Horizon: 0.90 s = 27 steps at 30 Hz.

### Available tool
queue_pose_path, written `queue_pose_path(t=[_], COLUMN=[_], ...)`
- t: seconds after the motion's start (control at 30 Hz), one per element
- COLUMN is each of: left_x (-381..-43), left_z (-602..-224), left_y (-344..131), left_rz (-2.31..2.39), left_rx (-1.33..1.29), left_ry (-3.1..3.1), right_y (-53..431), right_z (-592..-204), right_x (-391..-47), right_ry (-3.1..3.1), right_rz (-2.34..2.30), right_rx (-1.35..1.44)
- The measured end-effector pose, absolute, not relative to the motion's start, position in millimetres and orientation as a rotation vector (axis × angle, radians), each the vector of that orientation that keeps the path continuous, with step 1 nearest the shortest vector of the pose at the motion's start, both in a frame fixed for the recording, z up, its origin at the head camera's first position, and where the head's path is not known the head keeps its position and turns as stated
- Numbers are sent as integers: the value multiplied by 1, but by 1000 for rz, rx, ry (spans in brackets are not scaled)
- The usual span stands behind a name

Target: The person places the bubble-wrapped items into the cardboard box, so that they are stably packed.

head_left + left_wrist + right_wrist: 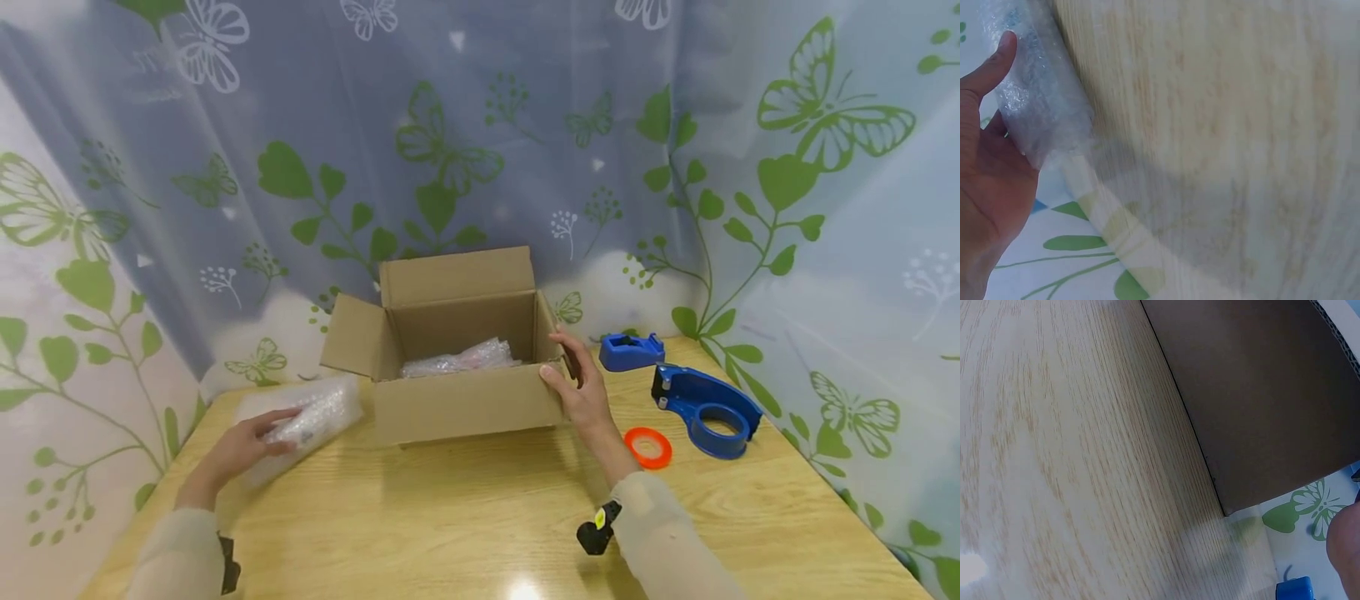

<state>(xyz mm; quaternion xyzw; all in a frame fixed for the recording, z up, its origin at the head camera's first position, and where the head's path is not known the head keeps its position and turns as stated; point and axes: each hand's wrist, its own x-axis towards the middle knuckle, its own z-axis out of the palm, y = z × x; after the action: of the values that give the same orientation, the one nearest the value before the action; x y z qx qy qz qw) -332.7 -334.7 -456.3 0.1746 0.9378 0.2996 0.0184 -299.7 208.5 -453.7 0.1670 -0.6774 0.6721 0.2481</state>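
On the left of the table my left hand [238, 450] grips a package wrapped in bubble wrap [321, 415]. In the left wrist view its thumb presses on the clear wrap [1044, 100], while the other fingers are mostly hidden behind it. A cardboard box [465, 407] stands at the middle with its top open, the left flap and back flap spread outward. Inside it lies more bubble wrap [468, 357] around something. My right hand [583, 387] holds the box's front right corner, thumb on the front wall and fingers on the right side. Brown cardboard [1266, 400] fills much of the right wrist view.
To the right of the box lie a small blue tape dispenser [630, 352], a larger blue tape gun [708, 408] and a red-orange tape roll [648, 447]. The wooden table [465, 517] backs onto a curtain [480, 208] printed with leaves and butterflies.
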Motion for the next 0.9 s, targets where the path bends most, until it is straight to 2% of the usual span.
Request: queue_pose_path(t=[0.37, 0.63, 0.9], left_x=[-322, -315, -307], left_z=[-448, -429, -405], left_y=[-347, -356, -370], left_rz=[976, 1072, 1105], left_rx=[500, 538, 428], left_ry=[2925, 2917, 2876], right_y=[208, 208, 209], right_z=[-455, -456, -455], right_x=[-300, -300, -302], right_ry=[-1840, -1842, -1821], right_rz=[1850, 1822, 1825], right_rx=[441, 459, 470])
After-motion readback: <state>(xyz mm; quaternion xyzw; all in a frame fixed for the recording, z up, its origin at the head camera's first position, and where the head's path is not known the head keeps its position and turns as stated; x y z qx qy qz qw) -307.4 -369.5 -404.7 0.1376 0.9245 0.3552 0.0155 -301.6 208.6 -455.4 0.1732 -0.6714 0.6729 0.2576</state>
